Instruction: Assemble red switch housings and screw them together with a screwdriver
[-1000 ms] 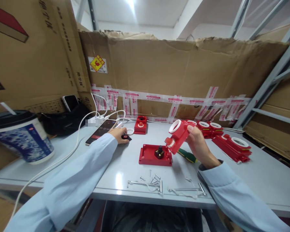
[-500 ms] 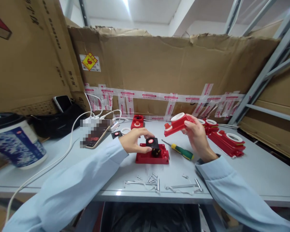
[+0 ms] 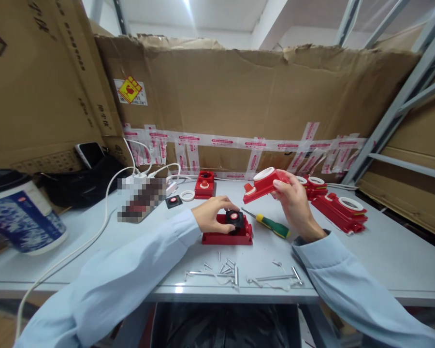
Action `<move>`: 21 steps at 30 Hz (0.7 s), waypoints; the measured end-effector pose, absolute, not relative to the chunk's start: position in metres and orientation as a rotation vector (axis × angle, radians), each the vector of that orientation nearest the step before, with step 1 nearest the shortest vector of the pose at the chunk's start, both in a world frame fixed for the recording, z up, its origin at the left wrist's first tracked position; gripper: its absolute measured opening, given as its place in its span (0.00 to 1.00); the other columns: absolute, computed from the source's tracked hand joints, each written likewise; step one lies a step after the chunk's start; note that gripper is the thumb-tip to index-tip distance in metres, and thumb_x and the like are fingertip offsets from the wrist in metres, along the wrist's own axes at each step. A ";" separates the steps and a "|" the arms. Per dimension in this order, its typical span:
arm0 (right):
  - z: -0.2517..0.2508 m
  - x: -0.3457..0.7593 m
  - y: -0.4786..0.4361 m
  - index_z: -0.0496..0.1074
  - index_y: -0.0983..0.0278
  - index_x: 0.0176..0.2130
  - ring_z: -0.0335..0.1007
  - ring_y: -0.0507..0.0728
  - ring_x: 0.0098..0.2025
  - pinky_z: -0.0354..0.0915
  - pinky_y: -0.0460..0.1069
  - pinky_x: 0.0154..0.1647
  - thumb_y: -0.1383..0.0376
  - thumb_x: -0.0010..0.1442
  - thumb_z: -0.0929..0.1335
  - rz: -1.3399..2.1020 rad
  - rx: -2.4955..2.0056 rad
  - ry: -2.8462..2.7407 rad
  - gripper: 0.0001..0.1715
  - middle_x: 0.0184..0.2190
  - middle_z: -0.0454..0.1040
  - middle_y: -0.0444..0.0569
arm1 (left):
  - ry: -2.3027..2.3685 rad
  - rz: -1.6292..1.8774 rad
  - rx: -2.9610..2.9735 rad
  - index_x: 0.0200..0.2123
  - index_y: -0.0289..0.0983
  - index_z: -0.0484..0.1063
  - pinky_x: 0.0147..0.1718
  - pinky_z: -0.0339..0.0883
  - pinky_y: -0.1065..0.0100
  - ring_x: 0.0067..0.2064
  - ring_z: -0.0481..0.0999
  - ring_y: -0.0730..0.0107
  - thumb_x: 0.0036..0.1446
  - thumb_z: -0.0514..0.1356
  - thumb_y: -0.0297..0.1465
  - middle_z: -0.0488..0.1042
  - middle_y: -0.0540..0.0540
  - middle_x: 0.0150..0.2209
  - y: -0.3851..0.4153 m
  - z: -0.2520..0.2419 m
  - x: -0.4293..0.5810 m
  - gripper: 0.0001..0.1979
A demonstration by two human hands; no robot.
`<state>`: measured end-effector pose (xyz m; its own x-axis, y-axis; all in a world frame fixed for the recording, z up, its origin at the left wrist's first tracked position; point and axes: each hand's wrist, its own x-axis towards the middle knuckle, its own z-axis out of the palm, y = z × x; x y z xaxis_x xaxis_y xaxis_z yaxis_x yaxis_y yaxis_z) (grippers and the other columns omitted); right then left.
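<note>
Between thumb and fingers, my left hand (image 3: 215, 215) grips a black square part (image 3: 235, 220) with a red and white round mark on top. That part sits in or just over the red housing base (image 3: 217, 239) on the table; whether it is seated, I cannot tell. My right hand (image 3: 296, 202), raised above the table, is closed on a red housing cover (image 3: 264, 184) with a white ring and a small red knob. Below the cover lies a green and yellow screwdriver (image 3: 273, 226), its shaft pointing toward the base.
Several screws (image 3: 226, 266) and two T-shaped metal rods (image 3: 275, 279) lie near the front edge. More red housings (image 3: 342, 212) stand at right, another (image 3: 204, 186) at the back. A white ring (image 3: 187, 195), a black plate (image 3: 173, 201), a phone (image 3: 145, 200) and a cup (image 3: 25, 212) are at left.
My left hand has shifted right and slightly down with the black part, over the base's right portion. My right hand still holds the cover, now slightly further left in view.
</note>
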<state>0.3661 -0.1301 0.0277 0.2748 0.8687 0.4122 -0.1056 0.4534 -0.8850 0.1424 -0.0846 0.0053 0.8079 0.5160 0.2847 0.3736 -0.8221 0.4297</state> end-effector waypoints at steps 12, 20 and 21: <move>0.025 0.366 -0.130 0.66 0.59 0.44 0.69 0.54 0.39 0.68 0.51 0.41 0.59 0.47 0.71 0.753 -0.882 -1.160 0.23 0.40 0.70 0.45 | 0.641 0.580 2.641 0.48 0.34 0.70 0.49 0.64 0.56 0.44 0.72 0.58 0.46 0.63 0.35 0.70 0.40 0.43 -0.085 0.003 0.142 0.24; 0.026 0.365 -0.132 0.66 0.59 0.43 0.69 0.55 0.40 0.67 0.53 0.43 0.60 0.46 0.72 0.760 -0.870 -1.147 0.23 0.39 0.71 0.45 | 0.550 0.595 2.649 0.50 0.36 0.67 0.52 0.61 0.57 0.48 0.69 0.59 0.50 0.62 0.38 0.67 0.40 0.48 -0.084 0.005 0.138 0.25; 0.026 0.365 -0.132 0.66 0.59 0.43 0.69 0.55 0.40 0.67 0.53 0.44 0.60 0.47 0.72 0.760 -0.871 -1.148 0.23 0.39 0.71 0.45 | 0.543 0.609 2.651 0.49 0.36 0.67 0.52 0.61 0.57 0.48 0.69 0.60 0.50 0.62 0.38 0.68 0.40 0.47 -0.085 0.006 0.138 0.23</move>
<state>0.3649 -0.1317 0.0262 0.2445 0.8643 0.4397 -0.0668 0.4674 -0.8815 0.1383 -0.0852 0.0060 0.8328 0.4403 0.3355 0.2825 -0.8593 0.4264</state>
